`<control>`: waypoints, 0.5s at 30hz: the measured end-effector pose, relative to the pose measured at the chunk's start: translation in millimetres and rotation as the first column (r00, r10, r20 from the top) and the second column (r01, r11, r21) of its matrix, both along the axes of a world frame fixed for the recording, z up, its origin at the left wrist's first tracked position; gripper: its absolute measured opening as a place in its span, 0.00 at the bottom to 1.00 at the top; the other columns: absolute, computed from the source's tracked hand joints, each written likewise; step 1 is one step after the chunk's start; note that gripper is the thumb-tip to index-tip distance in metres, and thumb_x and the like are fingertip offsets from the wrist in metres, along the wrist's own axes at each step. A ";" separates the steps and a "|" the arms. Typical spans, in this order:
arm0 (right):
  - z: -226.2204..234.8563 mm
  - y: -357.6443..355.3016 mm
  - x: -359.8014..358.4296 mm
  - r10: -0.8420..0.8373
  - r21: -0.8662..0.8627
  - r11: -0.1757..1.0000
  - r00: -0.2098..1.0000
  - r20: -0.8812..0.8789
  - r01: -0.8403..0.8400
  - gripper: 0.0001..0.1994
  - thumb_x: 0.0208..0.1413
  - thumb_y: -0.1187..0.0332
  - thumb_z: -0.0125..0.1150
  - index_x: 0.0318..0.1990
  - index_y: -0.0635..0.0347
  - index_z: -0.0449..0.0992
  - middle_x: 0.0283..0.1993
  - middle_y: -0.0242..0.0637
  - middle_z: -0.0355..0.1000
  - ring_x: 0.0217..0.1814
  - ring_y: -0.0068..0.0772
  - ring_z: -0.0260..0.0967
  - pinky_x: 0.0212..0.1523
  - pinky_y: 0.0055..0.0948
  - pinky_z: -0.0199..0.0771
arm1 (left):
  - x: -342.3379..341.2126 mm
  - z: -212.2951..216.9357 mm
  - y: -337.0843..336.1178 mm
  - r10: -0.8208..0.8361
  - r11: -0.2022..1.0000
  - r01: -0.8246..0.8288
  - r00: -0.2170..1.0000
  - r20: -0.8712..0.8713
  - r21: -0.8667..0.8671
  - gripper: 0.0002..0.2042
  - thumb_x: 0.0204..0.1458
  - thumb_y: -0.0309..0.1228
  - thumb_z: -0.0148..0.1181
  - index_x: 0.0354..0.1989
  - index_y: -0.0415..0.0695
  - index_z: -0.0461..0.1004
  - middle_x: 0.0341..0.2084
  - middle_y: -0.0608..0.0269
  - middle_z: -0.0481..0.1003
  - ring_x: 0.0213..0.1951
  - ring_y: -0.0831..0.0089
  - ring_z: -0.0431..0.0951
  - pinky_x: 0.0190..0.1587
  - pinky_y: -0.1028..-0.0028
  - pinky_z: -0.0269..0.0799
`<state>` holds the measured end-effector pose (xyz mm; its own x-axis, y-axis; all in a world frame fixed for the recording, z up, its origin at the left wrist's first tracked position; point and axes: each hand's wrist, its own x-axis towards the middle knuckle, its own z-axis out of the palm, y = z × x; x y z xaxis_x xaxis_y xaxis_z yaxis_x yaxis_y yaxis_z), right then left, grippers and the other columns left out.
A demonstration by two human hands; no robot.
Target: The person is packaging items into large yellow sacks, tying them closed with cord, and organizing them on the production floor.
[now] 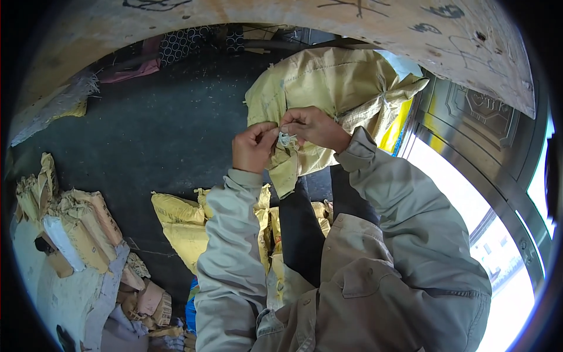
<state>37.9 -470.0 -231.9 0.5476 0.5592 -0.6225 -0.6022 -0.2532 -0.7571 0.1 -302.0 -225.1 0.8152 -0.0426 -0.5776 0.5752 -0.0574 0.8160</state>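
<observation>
A large stuffed yellowish sack (316,76) lies in front of me. White string (285,139) is bunched around its gathered near corner (284,176), and a loose flap of the sack hangs below. My left hand (254,145) pinches at this string from the left, thumb against forefinger. From the right, my right hand (314,126) closes its fingertips on the same string. The two hands almost touch, and the strand ends between the fingers are too small to make out. At its right end the sack has another tied-off corner (384,97).
Yellow sacks (179,220) lie on the dark floor (158,129) beside my legs. To the left, folded paper sacks (82,226) rest on a pale surface (70,299). A wooden board (234,12) spans the top, and a metal door (469,117) stands at the right.
</observation>
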 end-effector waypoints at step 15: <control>3.4 -0.5 -5.6 -0.171 0.032 0.985 0.984 0.053 0.170 0.09 0.52 0.77 0.44 0.41 0.64 0.64 0.26 0.30 0.64 0.22 0.14 0.61 0.20 0.14 0.63 | 9.9 -7.8 8.0 -0.142 0.982 0.115 0.972 -0.185 -0.151 0.04 0.40 0.23 0.60 0.22 0.35 0.72 0.16 0.68 0.71 0.18 0.86 0.66 0.20 0.84 0.61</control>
